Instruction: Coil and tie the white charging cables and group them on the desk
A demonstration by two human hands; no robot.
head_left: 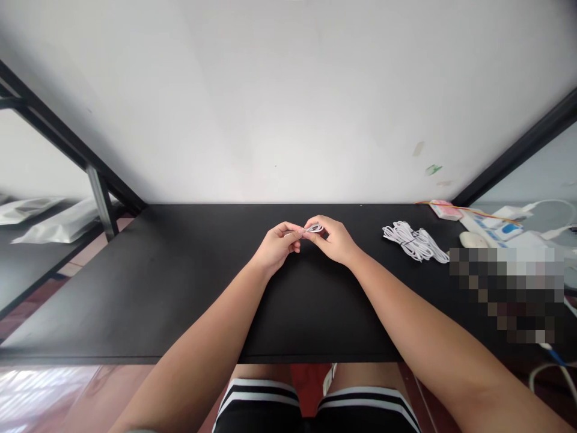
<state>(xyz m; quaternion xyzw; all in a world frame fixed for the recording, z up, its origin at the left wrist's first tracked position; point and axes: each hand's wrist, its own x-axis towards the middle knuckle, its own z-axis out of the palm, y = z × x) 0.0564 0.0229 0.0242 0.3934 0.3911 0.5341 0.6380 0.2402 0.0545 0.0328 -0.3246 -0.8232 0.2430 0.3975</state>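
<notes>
My left hand [280, 245] and my right hand [331, 236] meet above the middle of the black table [180, 282]. Between them is a small coiled white cable [315, 228], its loops showing at the right fingertips. The right thumb and fingers close round the coil. At its left end, the left thumb and index finger pinch the cable, most of which is hidden by the fingers. Off to the right of my right hand, several bundled white cables [415, 240] with dark ties lie on the tabletop.
On the right sit a white power strip [489, 228] with plugs, a white computer mouse [473, 240], a pink box [445, 210] and a pixelated area. A white wall [288, 108] rises behind the table. Plastic packages [67, 222] lie on a surface at the left.
</notes>
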